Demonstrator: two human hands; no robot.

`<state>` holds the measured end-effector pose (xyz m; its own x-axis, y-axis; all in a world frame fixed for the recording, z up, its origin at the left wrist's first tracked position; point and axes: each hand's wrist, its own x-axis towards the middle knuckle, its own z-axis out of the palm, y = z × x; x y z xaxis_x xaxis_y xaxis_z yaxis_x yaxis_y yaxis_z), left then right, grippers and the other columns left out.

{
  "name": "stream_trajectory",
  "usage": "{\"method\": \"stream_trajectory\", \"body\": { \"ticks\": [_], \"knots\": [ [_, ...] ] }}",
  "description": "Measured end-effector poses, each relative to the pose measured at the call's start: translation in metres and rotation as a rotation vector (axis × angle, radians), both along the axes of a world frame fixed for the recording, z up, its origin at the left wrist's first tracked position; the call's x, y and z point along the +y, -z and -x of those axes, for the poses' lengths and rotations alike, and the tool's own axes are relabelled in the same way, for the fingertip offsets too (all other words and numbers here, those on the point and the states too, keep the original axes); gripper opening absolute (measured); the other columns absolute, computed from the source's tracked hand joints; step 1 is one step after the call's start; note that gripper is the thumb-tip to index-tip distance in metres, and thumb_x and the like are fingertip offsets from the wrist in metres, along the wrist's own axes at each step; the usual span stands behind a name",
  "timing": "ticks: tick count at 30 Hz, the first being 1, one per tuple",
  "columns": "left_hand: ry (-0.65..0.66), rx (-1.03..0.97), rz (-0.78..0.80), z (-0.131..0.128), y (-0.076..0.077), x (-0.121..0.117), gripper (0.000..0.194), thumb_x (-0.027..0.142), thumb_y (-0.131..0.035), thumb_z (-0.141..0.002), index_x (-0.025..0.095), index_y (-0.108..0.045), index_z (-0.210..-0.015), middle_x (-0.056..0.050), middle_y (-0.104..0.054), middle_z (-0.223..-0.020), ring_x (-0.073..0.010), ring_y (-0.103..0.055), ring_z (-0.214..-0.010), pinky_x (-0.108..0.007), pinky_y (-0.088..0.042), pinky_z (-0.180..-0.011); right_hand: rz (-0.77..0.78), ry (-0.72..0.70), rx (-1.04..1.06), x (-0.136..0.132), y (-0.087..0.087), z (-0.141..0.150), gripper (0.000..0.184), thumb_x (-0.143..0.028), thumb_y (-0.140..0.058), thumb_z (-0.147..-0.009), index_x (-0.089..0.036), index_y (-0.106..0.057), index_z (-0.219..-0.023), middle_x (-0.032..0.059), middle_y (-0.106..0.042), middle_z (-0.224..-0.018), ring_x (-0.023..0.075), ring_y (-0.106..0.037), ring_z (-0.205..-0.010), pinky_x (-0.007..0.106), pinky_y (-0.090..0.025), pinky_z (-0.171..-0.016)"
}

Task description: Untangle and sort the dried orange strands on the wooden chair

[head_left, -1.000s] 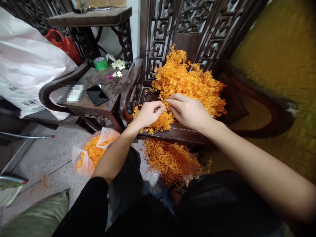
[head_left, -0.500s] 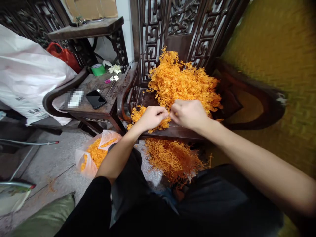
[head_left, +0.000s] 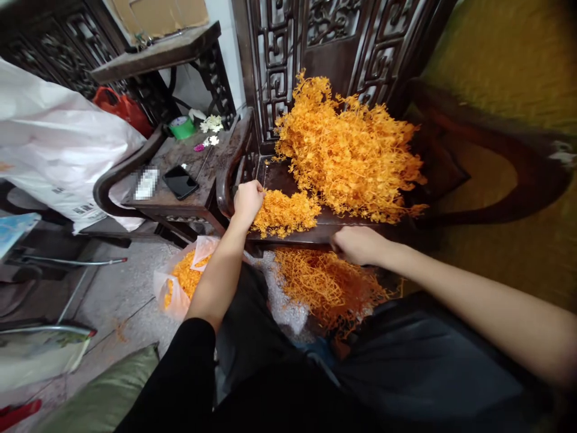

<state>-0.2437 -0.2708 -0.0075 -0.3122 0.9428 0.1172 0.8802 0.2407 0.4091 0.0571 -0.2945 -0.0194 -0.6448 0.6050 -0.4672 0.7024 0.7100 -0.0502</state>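
The dark seat (head_left: 278, 175) bears a large flower pile (head_left: 356, 162), bright orange, bushy and frilly. A small flower pile (head_left: 288, 214), low, lies beside it. Left hand (head_left: 247, 202), at the small pile, and right hand (head_left: 359, 245): both clenched; contents cannot be determined.

The large heap (head_left: 351, 156) is occupying the middle and right of the seat (head_left: 279, 174), rising toward the rear edge; its bright orange, frilly sprigs are interlocking loosely and projecting at the sides. The small heap (head_left: 288, 213), of similar pieces, is lying low along the front edge near the left corner, just beside the large heap. The stems (head_left: 320, 282), thin, bare-looking and darker orange, are lying tangled below the front edge.
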Motion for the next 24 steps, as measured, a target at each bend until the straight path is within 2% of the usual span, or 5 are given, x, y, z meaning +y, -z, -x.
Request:
{"method": "stream_trajectory", "body": {
  "ticks": [5,10,15,20,24],
  "knots": [
    [0.007,0.046,0.063,0.002,0.008,0.001,0.027,0.005,-0.059,-0.084,0.015,-0.078,-0.101,-0.018,-0.075,-0.115,-0.0259,-0.07,-0.108,-0.035,-0.051,-0.099,0.102,-0.07,-0.055,-0.009,0.015,-0.001,0.021,-0.013,-0.067,-0.077,-0.017,-0.083,-0.09,0.019,-0.079,-0.096,0.0363,-0.076,-0.094,0.038,-0.054,-0.074],
    [0.004,0.043,0.105,0.009,0.015,0.003,0.034,0.001,-0.059,-0.078,0.015,-0.081,-0.1,-0.018,-0.078,-0.107,-0.0276,-0.071,-0.108,-0.035,-0.052,-0.102,0.138,-0.064,-0.095,-0.01,0.021,-0.004,0.021,-0.017,-0.069,-0.08,-0.015,-0.084,-0.094,0.0219,-0.079,-0.1,0.0376,-0.077,-0.097,0.04,-0.056,-0.076],
    [-0.029,0.018,0.103,0.009,0.018,0.004,0.032,0.005,-0.061,-0.079,0.015,-0.082,-0.102,-0.019,-0.079,-0.106,-0.0287,-0.073,-0.108,-0.037,-0.053,-0.101,0.15,-0.054,-0.142,-0.011,0.023,-0.01,0.023,-0.009,-0.065,-0.081,-0.01,-0.083,-0.095,0.0262,-0.078,-0.103,0.0389,-0.077,-0.099,0.04,-0.056,-0.076],
    [-0.036,-0.032,0.087,0.007,0.02,0.004,0.021,0.008,-0.064,-0.079,0.016,-0.081,-0.088,-0.019,-0.079,-0.092,-0.0282,-0.075,-0.098,-0.036,-0.054,-0.095,0.165,-0.047,-0.154,-0.009,0.025,-0.014,0.022,-0.007,-0.065,-0.08,-0.009,-0.083,-0.092,0.0258,-0.078,-0.098,0.0383,-0.077,-0.096,0.039,-0.057,-0.073],
    [-0.045,-0.063,0.05,0.004,0.009,-0.002,0.014,0.013,-0.063,-0.084,0.015,-0.077,-0.083,-0.018,-0.077,-0.086,-0.0271,-0.074,-0.091,-0.036,-0.055,-0.089,0.163,-0.037,-0.134,-0.004,0.032,-0.016,0.014,-0.013,-0.071,-0.082,-0.008,-0.081,-0.089,0.0254,-0.077,-0.095,0.0389,-0.077,-0.092,0.041,-0.057,-0.071]
  ]
}}
